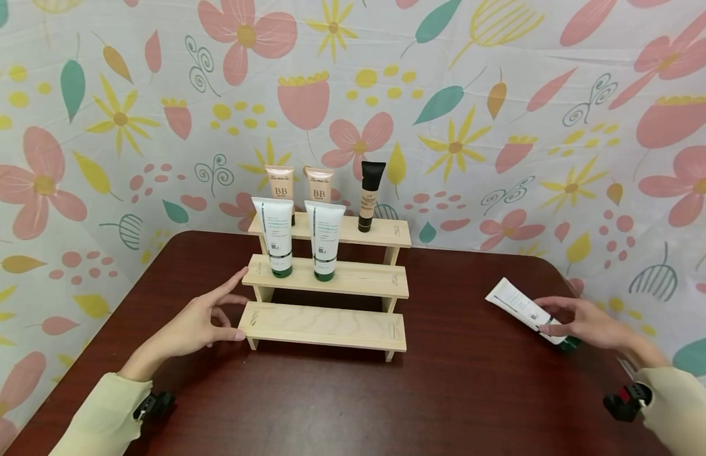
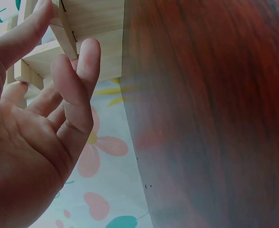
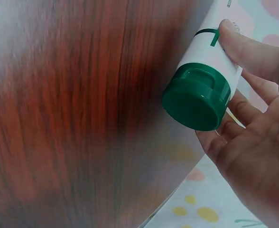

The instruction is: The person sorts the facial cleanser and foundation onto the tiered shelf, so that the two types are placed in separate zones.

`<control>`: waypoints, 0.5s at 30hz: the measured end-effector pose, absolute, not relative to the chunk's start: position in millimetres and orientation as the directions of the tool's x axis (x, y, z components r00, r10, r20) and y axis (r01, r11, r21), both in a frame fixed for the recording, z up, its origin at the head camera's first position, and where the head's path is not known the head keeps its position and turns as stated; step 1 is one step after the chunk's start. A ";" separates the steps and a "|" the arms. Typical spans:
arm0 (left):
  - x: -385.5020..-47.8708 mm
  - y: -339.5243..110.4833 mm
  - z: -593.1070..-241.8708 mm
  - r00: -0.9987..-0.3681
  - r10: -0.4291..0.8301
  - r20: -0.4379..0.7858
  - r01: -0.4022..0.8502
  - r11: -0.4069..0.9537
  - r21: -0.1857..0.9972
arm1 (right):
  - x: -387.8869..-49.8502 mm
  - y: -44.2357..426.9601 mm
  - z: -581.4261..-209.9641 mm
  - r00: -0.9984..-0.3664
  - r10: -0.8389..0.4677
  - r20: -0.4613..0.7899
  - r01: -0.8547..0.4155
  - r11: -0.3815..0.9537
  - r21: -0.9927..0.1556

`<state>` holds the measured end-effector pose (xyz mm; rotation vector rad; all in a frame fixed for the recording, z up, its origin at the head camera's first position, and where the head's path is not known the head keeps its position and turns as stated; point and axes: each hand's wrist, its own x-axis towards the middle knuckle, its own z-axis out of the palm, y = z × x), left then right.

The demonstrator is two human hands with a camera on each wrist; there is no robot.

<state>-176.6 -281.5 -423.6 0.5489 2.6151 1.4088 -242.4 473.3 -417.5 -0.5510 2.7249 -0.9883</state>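
A three-step wooden display rack [image 1: 324, 324] stands on the table. My left hand [image 1: 195, 326] is at its left end, thumb and forefinger touching the bottom and middle steps, the other fingers loosely bent. On the middle step two white squeeze tubes with green caps, a left one [image 1: 275, 237] and a right one [image 1: 325, 240], stand cap down. My right hand [image 1: 583, 326] pinches a third white squeeze tube [image 1: 520, 307] between thumb and fingers, off to the right. That tube is tilted, its green cap [image 3: 196, 99] toward me; whether it touches the table I cannot tell.
Along the top step stand two beige BB cream tubes, one left [image 1: 281, 180] and one beside it [image 1: 320, 183], and a black-capped foundation tube [image 1: 368, 196]. The dark red wooden table [image 1: 444, 380] ends at a floral cloth backdrop [image 1: 455, 126].
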 end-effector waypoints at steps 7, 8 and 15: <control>-176.4 -282.0 -423.6 -0.928 0.367 0.067 0.258 0.502 0.825 | -233.1 451.1 -407.6 -0.904 -0.428 0.014 -0.319 0.650 -0.690; -176.4 -281.8 -423.7 -0.927 0.368 0.067 0.259 0.502 0.825 | -231.9 448.2 -406.4 -0.897 -0.441 0.021 -0.330 0.638 -0.696; -176.3 -281.7 -424.5 -0.926 0.370 0.071 0.263 0.500 0.825 | -223.5 427.6 -401.2 -0.879 -0.477 0.006 -0.324 0.587 -0.742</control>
